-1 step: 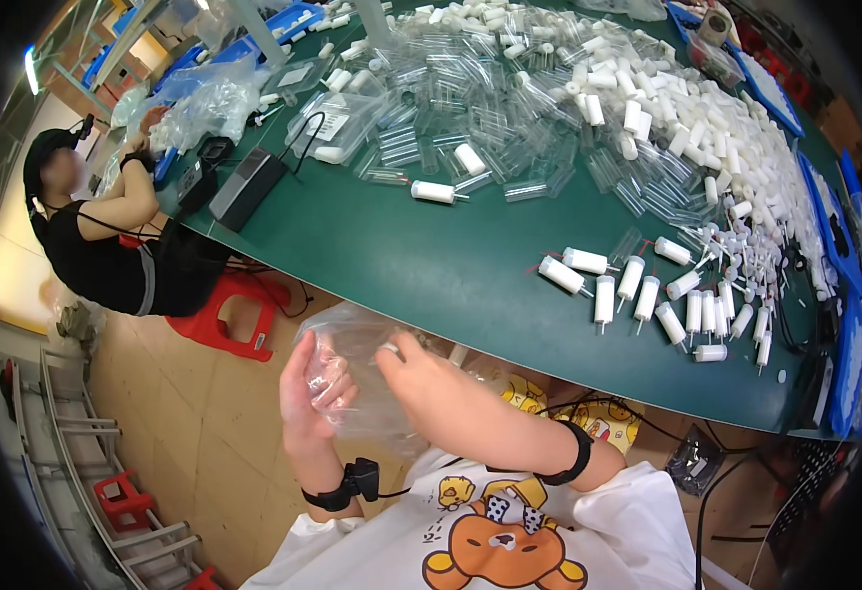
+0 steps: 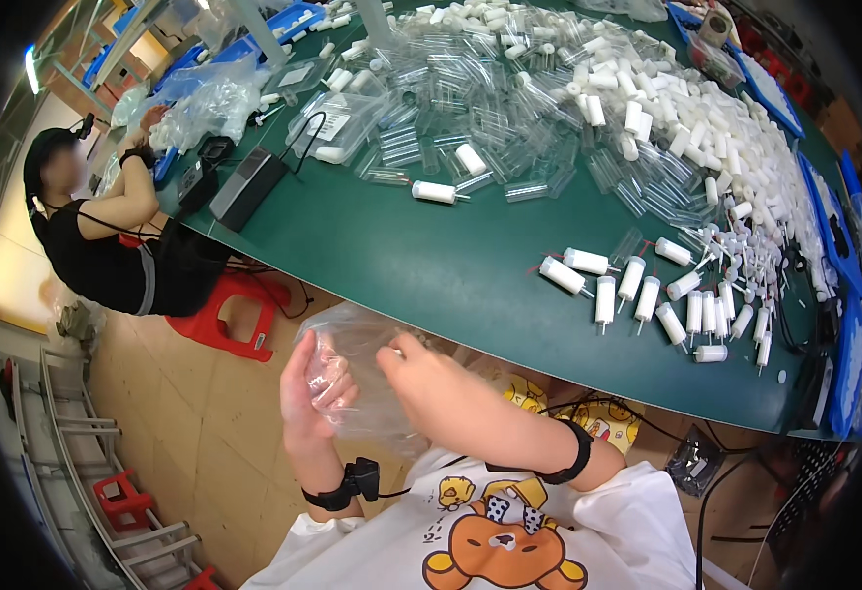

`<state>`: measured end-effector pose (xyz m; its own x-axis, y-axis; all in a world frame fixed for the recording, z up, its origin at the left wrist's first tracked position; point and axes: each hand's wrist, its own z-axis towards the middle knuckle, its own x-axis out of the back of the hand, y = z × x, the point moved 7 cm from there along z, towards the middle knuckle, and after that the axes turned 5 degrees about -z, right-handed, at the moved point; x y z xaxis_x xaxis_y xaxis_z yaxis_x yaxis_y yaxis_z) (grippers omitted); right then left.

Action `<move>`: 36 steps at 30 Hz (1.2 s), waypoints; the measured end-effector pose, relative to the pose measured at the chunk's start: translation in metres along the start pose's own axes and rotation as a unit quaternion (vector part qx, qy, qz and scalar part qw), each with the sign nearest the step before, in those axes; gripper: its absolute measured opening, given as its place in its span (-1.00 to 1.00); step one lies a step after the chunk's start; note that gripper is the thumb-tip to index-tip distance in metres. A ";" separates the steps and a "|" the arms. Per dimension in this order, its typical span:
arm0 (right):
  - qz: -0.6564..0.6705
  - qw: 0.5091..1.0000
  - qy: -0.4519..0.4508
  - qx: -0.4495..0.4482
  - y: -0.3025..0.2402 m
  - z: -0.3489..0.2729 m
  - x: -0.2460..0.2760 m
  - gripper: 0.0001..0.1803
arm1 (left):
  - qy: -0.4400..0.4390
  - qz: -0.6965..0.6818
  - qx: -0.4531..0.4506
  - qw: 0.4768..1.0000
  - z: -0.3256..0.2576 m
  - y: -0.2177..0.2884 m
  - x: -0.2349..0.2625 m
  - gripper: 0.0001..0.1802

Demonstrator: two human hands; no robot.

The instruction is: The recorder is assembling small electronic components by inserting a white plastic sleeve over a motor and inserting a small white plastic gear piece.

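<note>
Green bench surface bears a clear box beside heaped tubes. Off its near edge, a clear bag spans both hands: right hand pinched on it, left hand curled at its film, grip unclear.

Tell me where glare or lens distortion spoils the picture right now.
Head view: bright glints break up the clear plastic bag, so its edges are hard to trace; head view: fisheye bending bows the metal ladder at left; head view: the corners go black.
</note>
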<state>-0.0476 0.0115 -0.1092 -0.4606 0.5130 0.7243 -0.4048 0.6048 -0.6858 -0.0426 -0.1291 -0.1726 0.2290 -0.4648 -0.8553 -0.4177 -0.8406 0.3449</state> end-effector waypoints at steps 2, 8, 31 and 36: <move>0.023 0.999 0.031 -0.027 0.008 0.014 0.006 -0.69 | -0.011 -0.006 0.003 1.000 0.000 0.000 -0.001 -0.58; -0.234 0.869 0.430 -0.075 0.035 0.059 0.060 -0.53 | -0.004 0.023 0.015 1.000 0.003 -0.006 -0.002 -0.59; 0.099 0.983 0.094 0.125 0.026 -0.032 0.017 -0.67 | -0.014 0.045 0.020 0.999 0.006 -0.010 -0.012 -0.61; -0.037 0.924 0.378 -0.050 0.059 -0.080 0.073 -0.73 | -0.031 0.023 0.032 0.999 0.005 -0.017 -0.015 -0.60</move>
<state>-0.0423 0.1333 -0.0915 0.2640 0.7241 0.6371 -0.3216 0.6889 -0.6497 -0.0433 -0.1065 -0.1671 0.1548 -0.4823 -0.8622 -0.4822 -0.7986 0.3601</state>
